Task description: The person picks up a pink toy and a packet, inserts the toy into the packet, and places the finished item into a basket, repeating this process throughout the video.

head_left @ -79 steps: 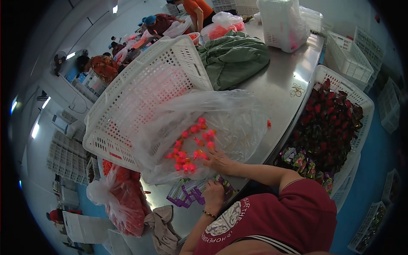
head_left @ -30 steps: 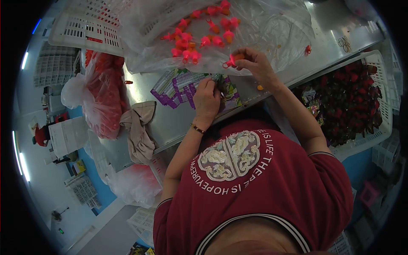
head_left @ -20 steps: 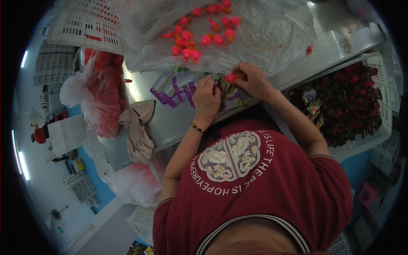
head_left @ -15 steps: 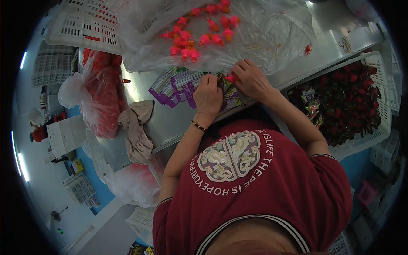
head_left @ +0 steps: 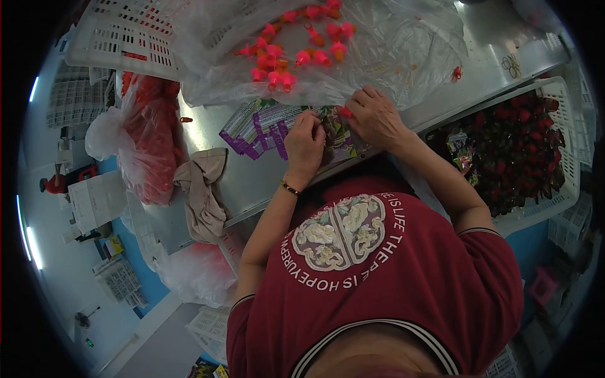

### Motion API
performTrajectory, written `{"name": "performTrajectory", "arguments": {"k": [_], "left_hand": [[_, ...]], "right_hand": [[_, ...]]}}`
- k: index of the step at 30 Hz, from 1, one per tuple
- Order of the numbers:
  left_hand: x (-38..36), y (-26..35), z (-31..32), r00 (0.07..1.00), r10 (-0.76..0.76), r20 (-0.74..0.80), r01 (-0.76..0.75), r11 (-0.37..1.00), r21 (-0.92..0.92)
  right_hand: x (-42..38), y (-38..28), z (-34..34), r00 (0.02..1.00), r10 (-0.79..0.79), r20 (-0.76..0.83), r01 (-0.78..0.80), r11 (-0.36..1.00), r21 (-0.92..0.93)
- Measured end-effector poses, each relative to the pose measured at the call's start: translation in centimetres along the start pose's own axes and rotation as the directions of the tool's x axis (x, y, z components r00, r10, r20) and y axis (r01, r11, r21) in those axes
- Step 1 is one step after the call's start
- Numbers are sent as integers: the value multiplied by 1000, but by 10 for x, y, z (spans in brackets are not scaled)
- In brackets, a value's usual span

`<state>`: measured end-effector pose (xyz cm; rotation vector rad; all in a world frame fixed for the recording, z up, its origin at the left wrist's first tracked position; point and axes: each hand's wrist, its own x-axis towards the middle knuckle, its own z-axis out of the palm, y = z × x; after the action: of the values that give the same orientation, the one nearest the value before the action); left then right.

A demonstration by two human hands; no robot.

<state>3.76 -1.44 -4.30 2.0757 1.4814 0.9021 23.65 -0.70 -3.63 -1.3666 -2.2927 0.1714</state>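
Both hands pinch 1 glossy printed packet [head_left: 337,135]: left hand [head_left: 305,143] and right hand [head_left: 377,117], which also grips 1 pink toy [head_left: 344,112].

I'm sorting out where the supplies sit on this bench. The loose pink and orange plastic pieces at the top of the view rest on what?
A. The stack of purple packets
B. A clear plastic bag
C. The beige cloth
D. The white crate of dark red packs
B: the pink and orange pieces lie scattered on the clear plastic bag, beyond both hands and apart from the cloth, packets and crate.
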Motion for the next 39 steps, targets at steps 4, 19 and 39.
{"name": "performTrajectory", "arguments": {"k": [4, 19, 39], "left_hand": [[-2, -1, 2, 1000, -16, 10, 16, 1000, -14], [-6, -8, 3, 993, -120, -21, 113, 968, -224], [-9, -9, 4, 986, -165, -33, 147, 939, -313]], "right_hand": [[-1, 0, 2, 1000, 21, -17, -22, 998, -52], [2, -9, 26, 883, 391, 260, -398, 328, 857], [-6, -12, 11, 932, 353, 80, -311, 667, 677]]}}
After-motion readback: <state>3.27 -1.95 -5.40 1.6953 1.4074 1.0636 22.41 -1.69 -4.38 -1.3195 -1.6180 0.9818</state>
